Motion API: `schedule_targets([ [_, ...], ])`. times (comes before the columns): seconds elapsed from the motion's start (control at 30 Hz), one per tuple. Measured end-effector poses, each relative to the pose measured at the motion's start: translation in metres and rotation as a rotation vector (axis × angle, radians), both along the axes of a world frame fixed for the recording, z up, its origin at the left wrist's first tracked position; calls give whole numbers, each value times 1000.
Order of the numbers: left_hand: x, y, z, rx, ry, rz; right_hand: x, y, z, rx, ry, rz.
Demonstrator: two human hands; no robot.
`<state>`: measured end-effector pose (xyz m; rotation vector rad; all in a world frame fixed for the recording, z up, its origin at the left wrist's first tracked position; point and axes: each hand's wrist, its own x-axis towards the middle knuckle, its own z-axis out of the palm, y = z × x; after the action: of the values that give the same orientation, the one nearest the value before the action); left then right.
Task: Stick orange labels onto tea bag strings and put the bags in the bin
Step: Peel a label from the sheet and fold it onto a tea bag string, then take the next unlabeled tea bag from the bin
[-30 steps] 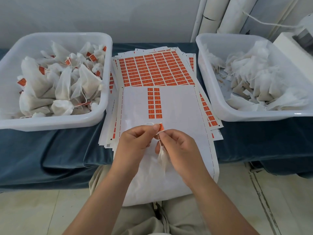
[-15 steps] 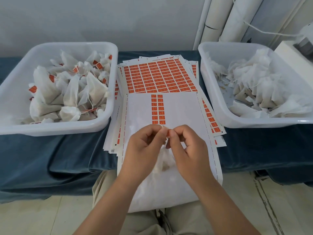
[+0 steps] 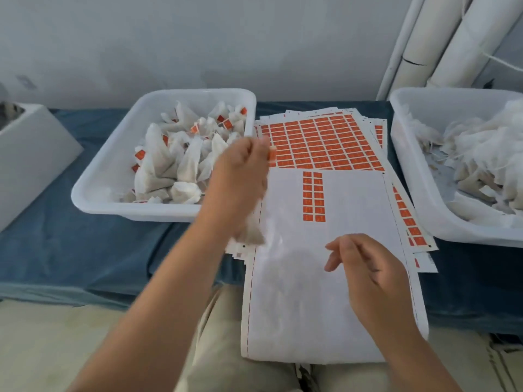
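**Left hand has the labelled bag up, right hand free**

- Left hand (image 3: 240, 171): raised mid-frame, fingers (image 3: 261, 144) bunched shut in a pinch on an orange label (image 3: 272, 153) at the tips. Blurred, so the string itself can't be made out.
- Tea bag (image 3: 252, 234) hangs below that hand, off the table, over the left edge of the label sheets.
- Right hand (image 3: 368, 270): lower right of centre, fingers (image 3: 335, 246) loosely curled and slightly apart, holding nothing, above the near sheet.
- Table (image 3: 99, 250): covered in blue cloth. Left bin (image 3: 113, 210), white, holds labelled bags; the left hand's fingers are just beside its right rim, the bag hanging near its near-right corner.
- Right bin (image 3: 402, 154) at the right edge of the frame holds bags with no labels showing.
- Between the bins: a stack of sheets, a full orange sheet (image 3: 319, 142) behind and a mostly peeled sheet (image 3: 325, 278) in front, overhanging the person's lap.
- White box (image 3: 28, 159) far left, pale wall (image 3: 198, 38) behind, white pipes (image 3: 441, 46) upper right.
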<state>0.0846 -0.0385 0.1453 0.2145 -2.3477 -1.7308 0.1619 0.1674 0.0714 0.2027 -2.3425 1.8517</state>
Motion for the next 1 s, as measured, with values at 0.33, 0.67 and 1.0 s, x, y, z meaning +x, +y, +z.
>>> schedule_targets([
  [0.33,-142,-118,0,-595,-152,265,-6,11,-5,101,-7,32],
  [0.67,-165,-153,-53,-988,-141,363,-58,104,40,278,84,-288],
  [1.0,-146,-137,-10,-739,173,492,-141,195,51,1134,-536,-63],
])
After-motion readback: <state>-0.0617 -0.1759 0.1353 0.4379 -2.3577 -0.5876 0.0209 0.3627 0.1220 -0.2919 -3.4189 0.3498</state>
